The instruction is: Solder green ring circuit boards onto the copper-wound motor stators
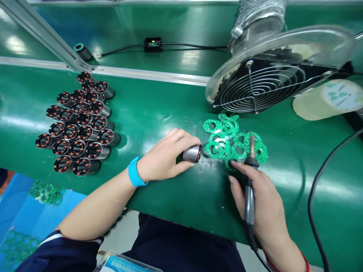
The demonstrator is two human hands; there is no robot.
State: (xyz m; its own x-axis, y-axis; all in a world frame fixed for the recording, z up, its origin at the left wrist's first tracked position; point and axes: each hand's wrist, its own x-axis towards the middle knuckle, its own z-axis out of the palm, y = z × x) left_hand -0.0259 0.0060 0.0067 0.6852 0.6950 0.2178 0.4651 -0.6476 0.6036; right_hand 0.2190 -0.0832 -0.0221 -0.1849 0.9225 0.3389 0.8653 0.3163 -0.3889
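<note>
My left hand (pixel 166 156), with a blue band at the wrist, grips a motor stator (pixel 192 154), a short metal cylinder with copper windings at its right end. It lies tilted on its side close to the bench surface. In my right hand (pixel 263 192) is a soldering iron (pixel 249 200), its tip pointing away from me. The right index fingertip touches a ring-shaped green circuit board (pixel 231 164) at the near edge of a loose pile of circuit boards (pixel 222 141). My right thumb is apart from that board.
Several upright stators (pixel 85 132) stand grouped at left. A fan (pixel 256 92) with a clear hood overhangs the boards. Right of it lies a yellowish roll (pixel 314 100); a black cable (pixel 312 204) loops nearby. A blue tray (pixel 19 204) with more boards sits below the bench's left edge.
</note>
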